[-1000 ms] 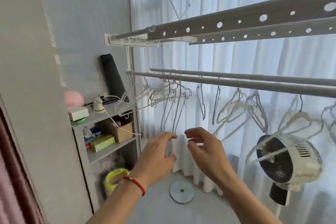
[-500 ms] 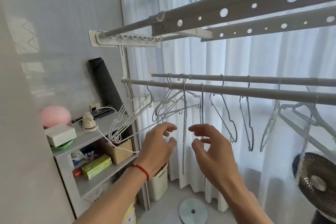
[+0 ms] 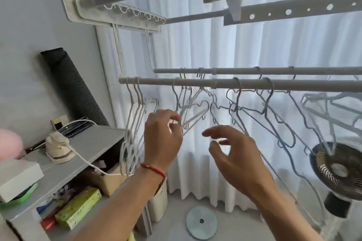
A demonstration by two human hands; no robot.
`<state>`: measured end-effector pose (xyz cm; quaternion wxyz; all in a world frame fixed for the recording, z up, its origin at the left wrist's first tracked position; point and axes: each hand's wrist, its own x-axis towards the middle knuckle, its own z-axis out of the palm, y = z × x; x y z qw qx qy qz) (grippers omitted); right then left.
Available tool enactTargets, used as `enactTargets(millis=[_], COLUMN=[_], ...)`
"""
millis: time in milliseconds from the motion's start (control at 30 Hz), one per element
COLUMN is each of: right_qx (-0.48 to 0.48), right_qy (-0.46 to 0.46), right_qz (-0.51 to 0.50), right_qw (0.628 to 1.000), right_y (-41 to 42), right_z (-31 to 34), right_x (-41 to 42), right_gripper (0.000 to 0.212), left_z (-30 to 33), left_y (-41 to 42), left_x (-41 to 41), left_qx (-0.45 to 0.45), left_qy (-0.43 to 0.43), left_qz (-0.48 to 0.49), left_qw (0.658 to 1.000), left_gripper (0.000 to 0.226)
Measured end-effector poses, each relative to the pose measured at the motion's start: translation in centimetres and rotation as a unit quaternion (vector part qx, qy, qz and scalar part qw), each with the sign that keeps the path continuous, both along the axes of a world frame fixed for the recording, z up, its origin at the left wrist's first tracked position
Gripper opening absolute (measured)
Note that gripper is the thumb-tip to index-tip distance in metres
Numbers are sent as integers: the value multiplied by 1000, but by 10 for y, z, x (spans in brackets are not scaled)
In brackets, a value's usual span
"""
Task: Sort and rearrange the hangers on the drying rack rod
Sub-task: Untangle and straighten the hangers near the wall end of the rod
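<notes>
Hangers (image 3: 193,112) hang bunched and crossed under the rod (image 3: 244,84). Left hand (image 3: 162,139) pinches one below it; right hand (image 3: 235,152) loose, grip on nothing. Risk: tangled arms drag neighbours off the rod.

No text can be read; the print on the green box (image 3: 78,208), near left, is blurred.

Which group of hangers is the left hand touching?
The left hand is at the white hangers hooked mid-rod, not the bunch at the rod's left end.
</notes>
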<state>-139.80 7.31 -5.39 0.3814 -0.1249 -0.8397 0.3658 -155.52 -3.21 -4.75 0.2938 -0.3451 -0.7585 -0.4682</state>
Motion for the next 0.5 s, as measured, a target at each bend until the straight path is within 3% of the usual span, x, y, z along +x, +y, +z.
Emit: enactTargets(millis=[133, 200, 267, 400, 500], right_qx=[-36, -50, -40, -44, -52], right_qy=[-1, -23, -39, -42, -47], right_qz=[-30, -38, -51, -81, -96], right_qw=[999, 998, 997, 995, 993], right_y=[-33, -41, -44, -45, -41], right_z=[-9, -12, -13, -15, -17], right_x=[-48, -68, -82, -90, -92], right_gripper=[28, 30, 31, 31, 30], left_z=[5, 0, -8, -9, 3], left_y=[-22, -25, -28, -20, 6], left_x=[-50, -65, -73, -93, -110], left_qx=[-83, -91, -68, -121, -144], left_qy=[-153, -294, -361, -266, -274], left_qz=[-14, -106, -186, -134, -96], left_qw=[985, 946, 911, 947, 946], left_gripper=[55, 61, 52, 38, 21])
